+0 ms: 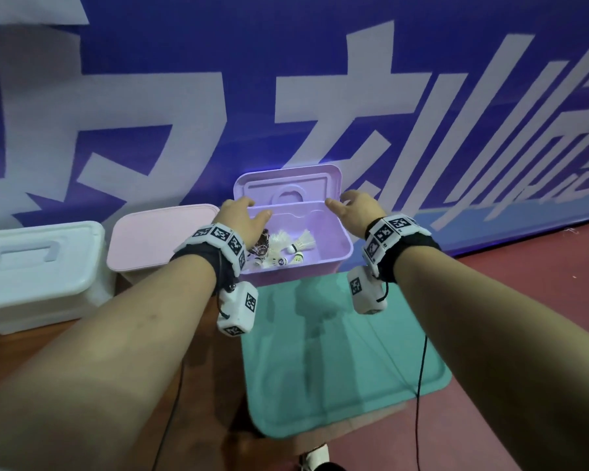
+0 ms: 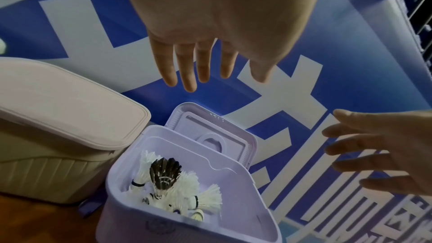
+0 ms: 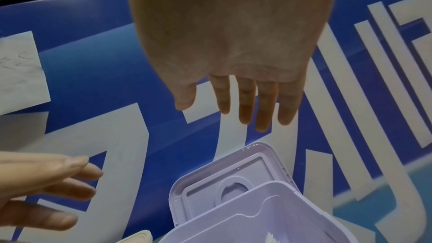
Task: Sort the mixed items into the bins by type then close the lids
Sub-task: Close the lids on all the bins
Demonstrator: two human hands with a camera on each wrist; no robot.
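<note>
Left hand [image 1: 242, 215] and right hand [image 1: 356, 209] spread, fingers straight and apart, nothing held; both raised over the open purple bin [image 1: 334, 253], one at each side of its rear rim, clear of the plastic in the wrist views. Whether the fingertips reached the purple lid [image 1: 286, 183] could not be told from the head view. Lid stood upright behind the bin, leaning on the blue banner [image 1: 184, 79]. Inside the bin, a heap of shuttlecocks [image 2: 187, 191]: one dark-feathered, the rest white, perhaps five or six, exact count hard to make out, some hidden behind the left wrist. Three bins in a row on the floor along the banner: purple one open, pink bin [image 1: 150, 239] just left of it with lid shut, white bin [image 1: 38, 273] further left, also lidded, cut off by the frame edge. One teal lid [image 1: 337, 351] flat on the floor in front of the purple bin.
</note>
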